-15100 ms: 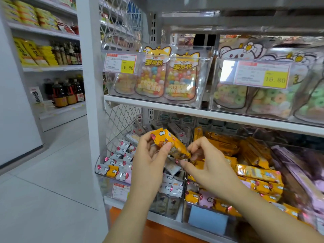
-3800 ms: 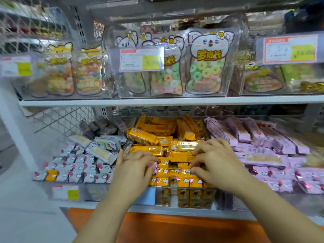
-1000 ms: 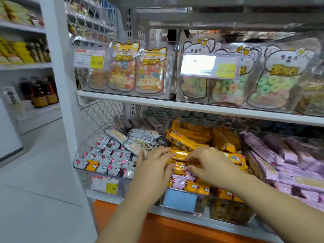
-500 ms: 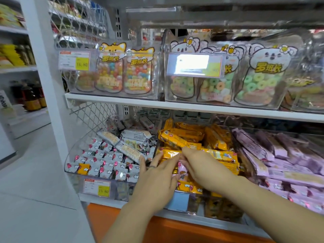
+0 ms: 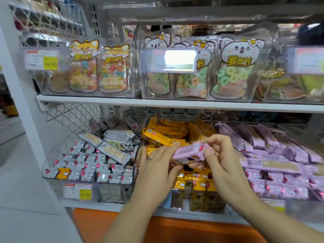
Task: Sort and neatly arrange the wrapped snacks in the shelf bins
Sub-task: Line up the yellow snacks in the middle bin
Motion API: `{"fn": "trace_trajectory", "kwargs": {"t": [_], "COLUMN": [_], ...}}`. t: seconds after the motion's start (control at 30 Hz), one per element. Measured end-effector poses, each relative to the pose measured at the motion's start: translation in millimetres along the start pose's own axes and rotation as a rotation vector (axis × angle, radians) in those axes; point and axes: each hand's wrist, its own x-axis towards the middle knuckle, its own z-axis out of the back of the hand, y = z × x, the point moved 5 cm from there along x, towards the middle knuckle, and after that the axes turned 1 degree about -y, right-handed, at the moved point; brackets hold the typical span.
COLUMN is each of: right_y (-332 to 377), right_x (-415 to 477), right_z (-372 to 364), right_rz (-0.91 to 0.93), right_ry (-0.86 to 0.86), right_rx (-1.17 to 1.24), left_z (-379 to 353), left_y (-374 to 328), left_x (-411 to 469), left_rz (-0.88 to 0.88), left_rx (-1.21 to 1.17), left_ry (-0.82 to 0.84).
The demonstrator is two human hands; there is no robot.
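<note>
Where the right hand (image 5: 226, 165) pinches the pink snack (image 5: 188, 152), fingers (image 5: 207, 153) hide its end.

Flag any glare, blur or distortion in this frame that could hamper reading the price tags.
Head view: glare whites out the middle price tag on the upper bin; the left price tag is blurred yet readable; the right edge is soft; the white upright leans from wide-angle distortion; the pink snack is fairly sharp.
</note>
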Motion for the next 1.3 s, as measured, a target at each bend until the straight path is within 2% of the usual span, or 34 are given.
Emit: {"fn": "trace_trajectory", "kwargs": {"t": [0.17, 0.3, 0.4, 0.53, 0.63, 0.73, 0.8, 0.87, 0.97, 1.13, 1.3], "right_y": [-2, -7, -16, -31, -36, -49, -70, -87, -91, -68, -40], "right_x": [-6, -7, -10, -13, -14, -10, -6, -6, -4, -8, -10], "right_z": [35, 67, 95, 135, 160, 181, 191, 194, 197, 188, 129], "right_rz": [0.170, 0.229, 0.240, 0.215, 0.188, 0.071, -0.123, -0.241, -0.311, -0.062, 0.197], "right_ry": [0.014, -0.065, -0.193, -0.376, -0.459, -0.402, -0.274, -0.165, -0.138, -0.280, -0.190], "right_rx": [-0.378, -0.424, -0.485, -0.583, -0.660, -0.811, -0.925, -1.085, -1.104, -1.091, -1.010], "left_z": [-20, -35, -45, -66, -82, -94, -98, -98, -98, -99, -88], "left_y": [-35, -55, -67, -91, -107, -109, -108, -106, -106, -105, -98], "left_x": [11, 19, 23, 24, 24, 26, 26, 27, 25, 16, 6], "left_rz": [-0.096, -0.112, -0.108, -0.155, -0.155, -0.123, -0.112, -0.111, -0.124, -0.185, -0.274], "left_rx": [-0.069, -0.098, -0.133, -0.119, -0.072, -0.001, 0.019, 0.025, 0.033, 0.074, 0.004], "left_ry": [-0.036, -0.090, -0.081, 0.002, 0.127, 0.218, 0.246, 0.257, 0.254, 0.192, 0.107]}}
